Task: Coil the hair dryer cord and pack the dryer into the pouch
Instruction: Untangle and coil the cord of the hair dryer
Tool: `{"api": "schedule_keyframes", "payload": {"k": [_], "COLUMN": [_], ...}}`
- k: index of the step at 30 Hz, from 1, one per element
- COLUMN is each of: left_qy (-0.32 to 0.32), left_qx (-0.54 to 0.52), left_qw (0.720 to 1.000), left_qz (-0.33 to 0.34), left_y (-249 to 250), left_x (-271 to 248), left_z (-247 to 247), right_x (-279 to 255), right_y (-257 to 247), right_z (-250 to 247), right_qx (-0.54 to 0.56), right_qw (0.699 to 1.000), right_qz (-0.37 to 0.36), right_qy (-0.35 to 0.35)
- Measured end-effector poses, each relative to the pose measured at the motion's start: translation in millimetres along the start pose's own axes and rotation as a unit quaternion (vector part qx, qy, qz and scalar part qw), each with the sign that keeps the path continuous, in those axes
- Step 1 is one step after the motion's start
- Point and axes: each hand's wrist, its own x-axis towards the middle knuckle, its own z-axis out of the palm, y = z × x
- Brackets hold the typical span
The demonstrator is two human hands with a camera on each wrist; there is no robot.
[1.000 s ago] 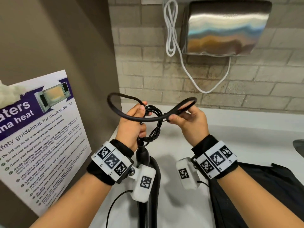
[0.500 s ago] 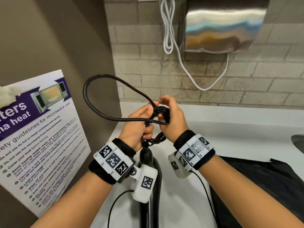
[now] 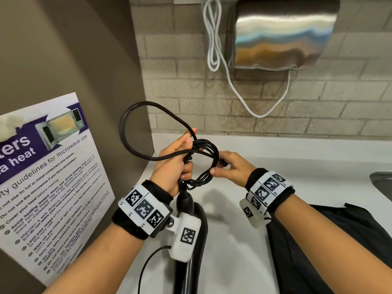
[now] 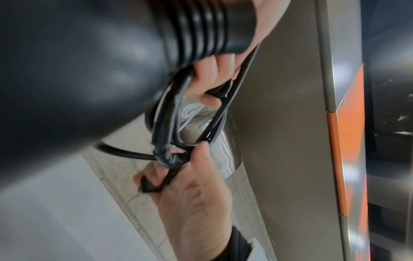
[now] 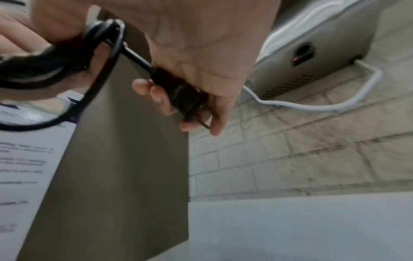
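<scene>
The black hair dryer [image 3: 187, 270] hangs handle-up over the white counter, its ribbed cord collar [image 4: 201, 28] close to the left wrist camera. My left hand [image 3: 174, 166] grips the black cord's [image 3: 209, 158] gathered loops just above the handle. One bigger loop [image 3: 127, 132] sticks out to the upper left. My right hand [image 3: 229, 168] pinches the black plug [image 5: 181, 95] at the cord's end, right beside the coil. The black pouch [image 3: 318, 247] lies flat on the counter under my right forearm.
A steel hand dryer [image 3: 280, 32] with a white cable [image 3: 214, 39] hangs on the brick wall ahead. A brown side panel bearing a microwave guidelines poster [image 3: 48, 177] stands close on the left. A sink rim [image 3: 381, 183] shows at the right edge.
My right hand brought the cord in to the left hand, adding a loop to the coil, then slid right along the cord to the plug. The big loop swung out to the upper left.
</scene>
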Motion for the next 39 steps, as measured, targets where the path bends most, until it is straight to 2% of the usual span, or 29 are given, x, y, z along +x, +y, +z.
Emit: {"api": "schedule_keyframes", "payload": {"k": [2, 4, 7, 9, 11, 14, 17, 19, 21, 24, 29, 32, 34, 37, 39], "left_qy": [0.004, 0.014, 0.003, -0.006, -0.009, -0.019, -0.033, -0.042, -0.045, -0.037, 0.000, 0.002, 0.000, -0.001, -0.002], "left_qx": [-0.010, -0.015, -0.042, -0.056, -0.046, -0.015, 0.003, 0.014, 0.022, 0.020, -0.024, -0.016, -0.007, 0.016, 0.026], "left_qw": [1.000, 1.000, 0.999, 0.998, 0.999, 1.000, 0.999, 0.999, 0.999, 0.999, 0.999, 1.000, 1.000, 1.000, 1.000], "left_qz": [0.004, 0.002, -0.006, -0.010, -0.009, -0.008, -0.005, -0.001, 0.002, 0.005, -0.023, -0.022, -0.020, -0.012, -0.003], "left_y": [0, 2, 2, 2, 2, 2, 2, 2, 2, 4, 6, 4, 3, 3, 3], "left_x": [1, 3, 3, 2, 1, 1, 1, 0, 0, -1, 1, 1, 1, 0, 0], "left_z": [-1, -4, -9, -9, -7, -3, -1, -1, -2, -2, -5, -5, -3, -2, -2], "right_x": [-1, -6, -22, -28, -29, -22, -14, -9, -6, 2, -2, -10, -9, -6, -5], "right_y": [23, 52, 101, 114, 110, 84, 56, 39, 29, 36, 88, 97, 87, 63, 43], "right_z": [-1, -2, 2, 7, 11, 17, 21, 24, 24, 19, 11, 13, 16, 22, 25], "right_qx": [-0.033, -0.088, -0.195, -0.238, -0.200, -0.050, 0.063, 0.088, 0.067, -0.001, -0.121, -0.169, -0.174, -0.158, -0.157], "right_qw": [0.998, 0.984, 0.934, 0.908, 0.925, 0.974, 0.990, 0.993, 0.996, 0.993, 0.956, 0.941, 0.948, 0.976, 0.985], "right_qz": [0.058, 0.154, 0.295, 0.333, 0.313, 0.222, 0.129, 0.082, 0.065, 0.093, 0.259, 0.291, 0.266, 0.148, 0.072], "right_qy": [-0.014, -0.010, -0.054, -0.088, -0.076, -0.021, -0.013, -0.010, 0.009, 0.069, 0.072, 0.045, 0.024, 0.005, -0.018]}}
